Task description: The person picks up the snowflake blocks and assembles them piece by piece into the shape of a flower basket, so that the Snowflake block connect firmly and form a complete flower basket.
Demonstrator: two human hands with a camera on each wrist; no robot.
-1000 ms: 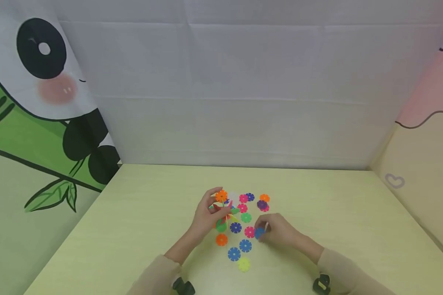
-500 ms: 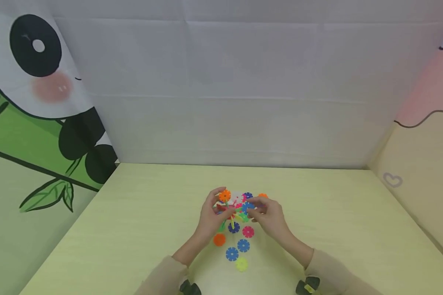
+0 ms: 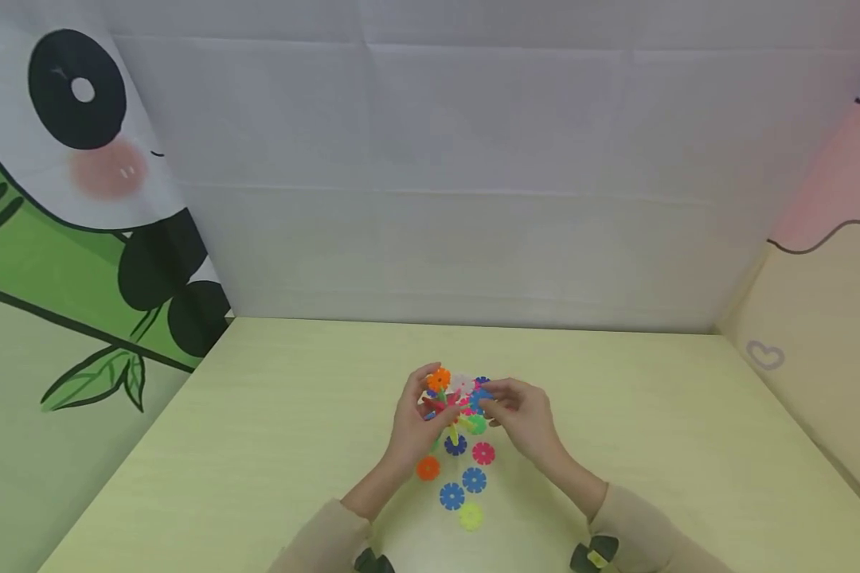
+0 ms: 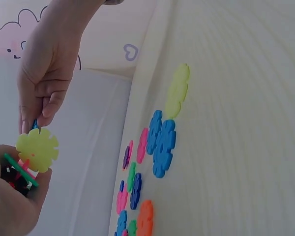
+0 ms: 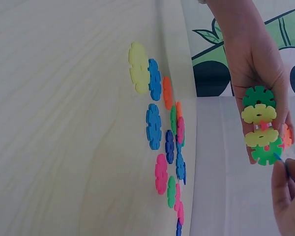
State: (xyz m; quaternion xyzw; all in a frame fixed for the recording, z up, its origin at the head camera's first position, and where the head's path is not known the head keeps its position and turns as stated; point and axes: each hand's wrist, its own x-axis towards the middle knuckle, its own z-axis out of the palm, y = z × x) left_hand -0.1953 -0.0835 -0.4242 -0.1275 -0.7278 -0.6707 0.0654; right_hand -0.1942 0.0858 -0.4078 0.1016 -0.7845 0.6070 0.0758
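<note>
Between the thumb and fingers of the left hand (image 3: 416,426) is a cluster of interlocked plastic snowflake discs (image 5: 259,114), in green, yellow, orange and pink. Opposite it, the right hand (image 3: 529,418) pinches a blue snowflake disc (image 3: 478,400). In the right wrist view the blue disc shows edge-on and meets the rim of the cluster's green disc (image 5: 266,151); whether it is slotted in I cannot tell. A yellow disc (image 4: 38,150) faces the left wrist view, close to the right fingertips. Both hands are raised above the table, and the left palm hides part of the cluster.
Loose snowflake discs lie on the pale wooden table (image 3: 294,414) below the hands, among them an orange one (image 3: 428,468), two blue ones (image 3: 452,496), a pink one (image 3: 483,454) and a yellow one (image 3: 471,516). A white cloth wall (image 3: 430,239) stands behind.
The right hand has lifted the blue disc from beside the pink one and brought it up and left to the cluster. The left hand has shifted slightly right. Over the last half second both barely moved.
</note>
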